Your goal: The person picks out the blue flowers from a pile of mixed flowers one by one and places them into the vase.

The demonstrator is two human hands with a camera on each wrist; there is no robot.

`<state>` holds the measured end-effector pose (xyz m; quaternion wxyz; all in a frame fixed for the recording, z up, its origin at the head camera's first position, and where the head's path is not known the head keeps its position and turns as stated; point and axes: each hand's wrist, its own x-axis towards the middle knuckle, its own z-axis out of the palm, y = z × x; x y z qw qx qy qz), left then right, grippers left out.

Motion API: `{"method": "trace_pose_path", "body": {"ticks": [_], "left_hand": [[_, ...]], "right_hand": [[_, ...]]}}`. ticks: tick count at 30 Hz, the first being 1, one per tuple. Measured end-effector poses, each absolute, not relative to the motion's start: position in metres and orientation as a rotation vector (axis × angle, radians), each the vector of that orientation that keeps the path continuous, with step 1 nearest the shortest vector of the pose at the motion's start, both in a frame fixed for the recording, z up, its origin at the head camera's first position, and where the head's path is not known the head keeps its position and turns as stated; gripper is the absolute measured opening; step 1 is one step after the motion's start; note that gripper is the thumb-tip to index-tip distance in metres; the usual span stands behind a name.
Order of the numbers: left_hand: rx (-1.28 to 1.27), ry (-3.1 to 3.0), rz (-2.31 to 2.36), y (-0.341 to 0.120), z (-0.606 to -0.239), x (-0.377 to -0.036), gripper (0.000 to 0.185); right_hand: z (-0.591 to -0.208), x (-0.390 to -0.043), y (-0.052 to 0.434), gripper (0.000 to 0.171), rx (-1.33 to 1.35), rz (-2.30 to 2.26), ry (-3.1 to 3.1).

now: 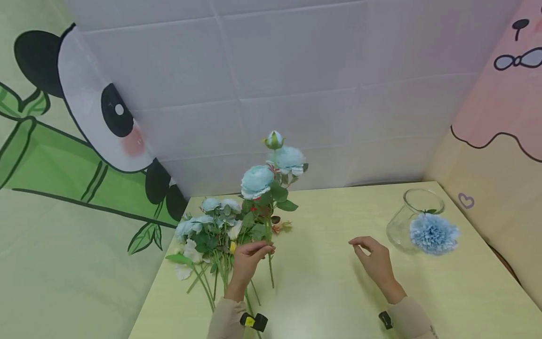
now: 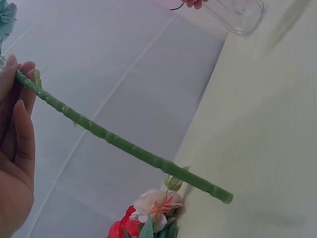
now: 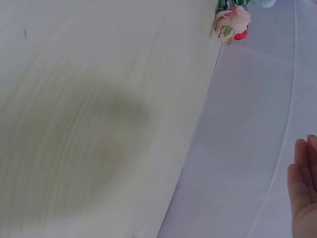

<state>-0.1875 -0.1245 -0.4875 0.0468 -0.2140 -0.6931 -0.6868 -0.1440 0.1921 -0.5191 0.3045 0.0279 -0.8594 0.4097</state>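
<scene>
My left hand [image 1: 247, 264] pinches the green stem of a pale-blue rose spray [image 1: 257, 181] between thumb and fingers. The spray stands upright, with two full blooms, a bud on top and dark leaves. In the left wrist view, the bare lower stem [image 2: 133, 149] slants down past the hand to a cut end. Over the right part of the table is my right hand [image 1: 378, 264], thumb and fingertips close together with nothing between them. Its fingers [image 3: 299, 186] look straight in the right wrist view. Nearby, a blue pompom-like flower [image 1: 434, 234] leans from a clear glass vase [image 1: 395, 226].
A heap of artificial flowers [image 1: 213, 228], pale blue, white and yellow, lies at the table's left beside my left hand. Pink and red blooms [image 2: 157, 203] show in the left wrist view. A white cloth wall [image 1: 317, 117] stands behind the table [image 1: 322, 301], with printed panels at both sides.
</scene>
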Motion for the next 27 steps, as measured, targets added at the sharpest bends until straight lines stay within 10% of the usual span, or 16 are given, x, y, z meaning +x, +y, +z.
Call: {"method": "trace_pose_path", "body": {"ticks": [27], "left_hand": [[-0.699,-2.158,-2.146,-0.079,-0.501,-0.179,0.019]], "right_hand": [[-0.429,-0.123,0.147,0.015,0.278,1.372,-1.998]]}}
